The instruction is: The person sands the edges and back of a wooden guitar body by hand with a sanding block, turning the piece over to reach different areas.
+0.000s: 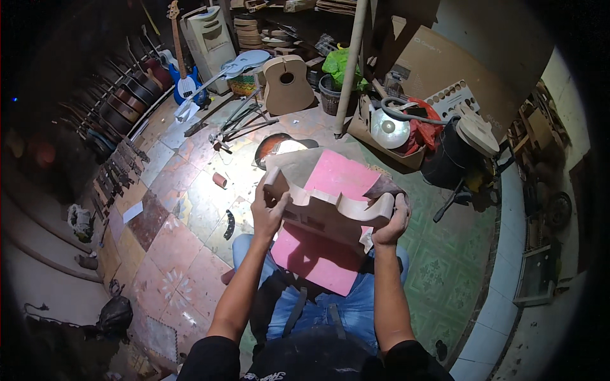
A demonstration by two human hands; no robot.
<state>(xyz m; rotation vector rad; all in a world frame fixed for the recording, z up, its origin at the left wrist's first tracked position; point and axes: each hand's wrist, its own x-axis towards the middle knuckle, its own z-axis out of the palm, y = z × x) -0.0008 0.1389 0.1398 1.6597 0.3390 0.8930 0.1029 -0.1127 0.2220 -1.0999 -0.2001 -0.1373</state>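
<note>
An unfinished wooden electric guitar body (pixel 333 216) is held up over my lap, tilted so its curved edge faces up. My left hand (pixel 269 213) is closed around its left horn, thumb on the near face. At the other end, my right hand (pixel 392 222) grips the rounded right end. Rectangular cavities show dimly on the shaded near face. Beneath the body lies a pink board (pixel 318 263), reaching from my lap to the floor ahead. A grey-brown sheet (pixel 385 185) lies just beyond my right hand; its kind is unclear.
On the floor ahead are a sunburst guitar body (pixel 283 147), a reddish-brown roll (pixel 220 180) and a dark curved piece (pixel 229 225). A pole (pixel 351 70) rises before an acoustic guitar body (pixel 287 86). Racked guitars (pixel 121 101) stand left; a black bucket (pixel 445 155) stands right.
</note>
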